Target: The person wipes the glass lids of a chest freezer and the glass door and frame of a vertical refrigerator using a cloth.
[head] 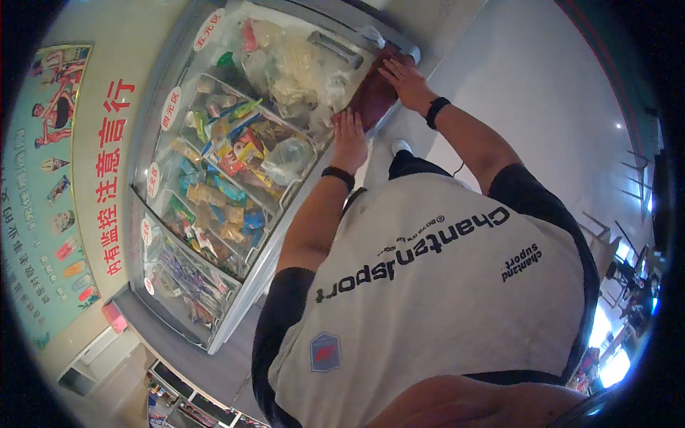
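Note:
A dark red cloth (pixel 374 99) lies folded over the corner end of a chest freezer's glass lid (pixel 316 101). My left hand (pixel 350 138) holds the cloth's near-left end, its fingers laid over the edge. At the far-right end, my right hand (pixel 405 80) holds the cloth down with its fingers spread. The palms hide whatever is under them. Beneath the glass are pale plastic bags (pixel 291 67) and, in wire baskets, several wrapped ice creams (pixel 219 198). A dark recessed handle (pixel 337 49) is in the lid beside the cloth.
White oval labels (pixel 171 108) with red writing line the freezer's far side. Behind it, a wall poster (pixel 59 187) shows frozen treats. A grey countertop (pixel 187 358) adjoins the freezer's left end, with a pink object (pixel 114 316) on it. Chairs (pixel 637 182) stand at far right.

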